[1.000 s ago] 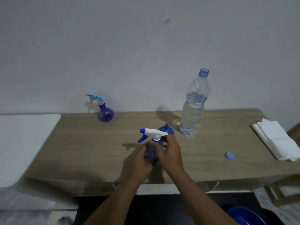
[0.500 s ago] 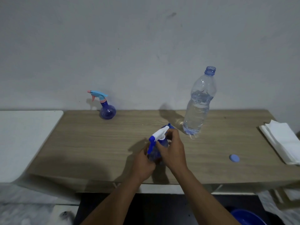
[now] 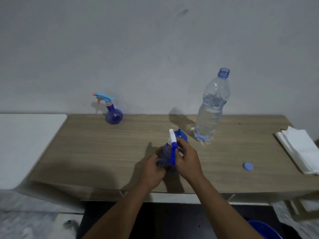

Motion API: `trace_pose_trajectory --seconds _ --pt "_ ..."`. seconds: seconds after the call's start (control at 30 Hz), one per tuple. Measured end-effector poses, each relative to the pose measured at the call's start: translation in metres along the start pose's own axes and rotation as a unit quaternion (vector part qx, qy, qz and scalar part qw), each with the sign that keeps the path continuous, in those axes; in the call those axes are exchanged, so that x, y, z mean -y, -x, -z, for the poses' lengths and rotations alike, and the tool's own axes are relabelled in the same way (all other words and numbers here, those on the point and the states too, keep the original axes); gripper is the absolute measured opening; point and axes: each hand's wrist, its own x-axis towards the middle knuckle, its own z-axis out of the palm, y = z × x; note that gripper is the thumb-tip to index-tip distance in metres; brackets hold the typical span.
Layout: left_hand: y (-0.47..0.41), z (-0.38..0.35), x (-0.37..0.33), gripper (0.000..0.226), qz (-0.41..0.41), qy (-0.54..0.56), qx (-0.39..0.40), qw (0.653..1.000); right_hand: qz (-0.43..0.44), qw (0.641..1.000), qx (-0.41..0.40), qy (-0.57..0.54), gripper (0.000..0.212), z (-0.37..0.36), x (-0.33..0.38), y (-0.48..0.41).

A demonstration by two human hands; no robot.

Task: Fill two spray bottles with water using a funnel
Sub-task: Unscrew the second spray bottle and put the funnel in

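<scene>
Pale wood-grain tabletop (image 3: 107,152) against a bare grey wall carries the work. At its near middle the left hand (image 3: 151,171) wraps the body of a translucent blue plastic spray bottle (image 3: 164,157), while the right hand (image 3: 187,161) pinches the neck under its white-and-blue trigger head (image 3: 172,145). Over the last second that head has swung from pointing left to pointing toward the person, so the right hand is turning it; whether it is being loosened or tightened cannot be told.

Just behind the hands sits a dark blue plastic funnel (image 3: 181,134), spout up. Right of it stands a tall clear plastic water bottle (image 3: 210,111), uncapped and part full, its round light-blue cap (image 3: 248,166) lying apart. A second round blue spray bottle with pink-and-cyan trigger (image 3: 113,112) stands at the far left by the wall.

Bare wood lies to the left; folded white paper napkins (image 3: 300,149) take up the right edge.
</scene>
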Motion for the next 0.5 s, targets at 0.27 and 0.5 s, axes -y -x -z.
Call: trace_pose_trajectory --seconds 0.27,0.5 --pt "0.006 0.005 -0.014 0.058 -0.006 -0.038 0.026 0.999 -0.016 1.000 -0.005 0.001 0.025 0.001 0.003 -0.003" --pt "0.006 0.005 -0.014 0.055 -0.005 -0.033 0.025 0.999 -0.010 1.000 0.000 -0.016 0.036 0.002 0.002 0.000"
